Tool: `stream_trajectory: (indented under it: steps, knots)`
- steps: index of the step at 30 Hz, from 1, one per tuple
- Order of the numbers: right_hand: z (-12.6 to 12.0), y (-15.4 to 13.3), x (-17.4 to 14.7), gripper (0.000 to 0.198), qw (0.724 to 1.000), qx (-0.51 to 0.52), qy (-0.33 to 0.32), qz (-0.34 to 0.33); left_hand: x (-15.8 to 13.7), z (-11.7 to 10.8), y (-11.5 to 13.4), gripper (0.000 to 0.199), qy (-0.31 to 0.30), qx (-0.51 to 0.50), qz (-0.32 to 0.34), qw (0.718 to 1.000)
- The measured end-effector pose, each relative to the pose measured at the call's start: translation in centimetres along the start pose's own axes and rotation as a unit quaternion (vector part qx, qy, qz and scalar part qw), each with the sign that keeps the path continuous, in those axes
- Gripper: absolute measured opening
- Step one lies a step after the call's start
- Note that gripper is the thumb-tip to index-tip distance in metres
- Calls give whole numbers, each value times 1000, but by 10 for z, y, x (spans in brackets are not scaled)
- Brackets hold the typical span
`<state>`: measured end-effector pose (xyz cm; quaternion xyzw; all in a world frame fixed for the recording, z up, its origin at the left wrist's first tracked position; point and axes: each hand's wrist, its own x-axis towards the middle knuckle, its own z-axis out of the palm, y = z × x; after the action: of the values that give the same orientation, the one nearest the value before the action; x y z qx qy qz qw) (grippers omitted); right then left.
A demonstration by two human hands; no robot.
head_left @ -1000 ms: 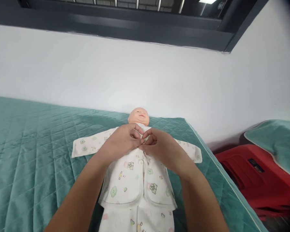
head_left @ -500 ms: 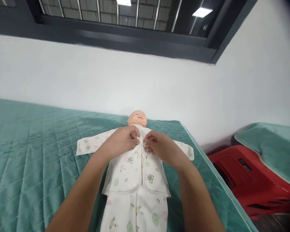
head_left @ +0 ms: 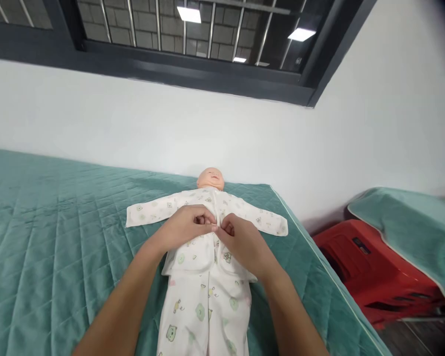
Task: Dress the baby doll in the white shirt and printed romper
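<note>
A baby doll (head_left: pixel 210 178) lies on its back, its head toward the wall and its arms spread out. It wears a white printed jacket (head_left: pixel 193 262) with long sleeves and matching trousers (head_left: pixel 203 316). At the middle of the chest, my left hand (head_left: pixel 191 225) pinches the jacket's front edge between thumb and fingers. My right hand (head_left: pixel 241 240) grips the opposite front edge, and the fingertips of both hands nearly meet at the front opening. Whatever fastener lies between them is hidden by my fingers. Below my hands the jacket's two front panels hang slightly apart.
A green quilted cover (head_left: pixel 59 247) spreads beneath the doll, its piped edge running down the right. Beyond that edge stands a red plastic chair or stool (head_left: pixel 371 267), partly under another green cloth (head_left: pixel 411 232). A white wall (head_left: pixel 152 128) and barred window (head_left: pixel 193 34) rise behind.
Both my hands have moved down the jacket's front from the upper chest to the mid-chest, still pinching its edges. The view has tilted slightly upward, showing more window.
</note>
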<state>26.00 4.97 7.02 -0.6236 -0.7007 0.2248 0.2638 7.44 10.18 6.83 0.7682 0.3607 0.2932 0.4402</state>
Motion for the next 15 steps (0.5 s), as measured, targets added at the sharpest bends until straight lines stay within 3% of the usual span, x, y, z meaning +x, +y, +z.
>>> stream_trajectory:
  steps: [2, 7, 11, 15]
  knots:
    - [-2, 1, -1, 25, 1000, -14, -22, -6, -1, -3, 1, 22, -22, 12, 1, 1000]
    - [-4, 4, -2, 22, 999, -43, -4, -24, -2, -2, 4, 9, -20, 52, -2, 998]
    - [-3, 5, -2, 16, 998, -26, -28, -41, -2, 0, 5, 7, -9, 69, -2, 998]
    - [2, 3, -4, 23, 998, -63, -6, -21, -1, -1, 3, 9, -10, 51, -4, 999]
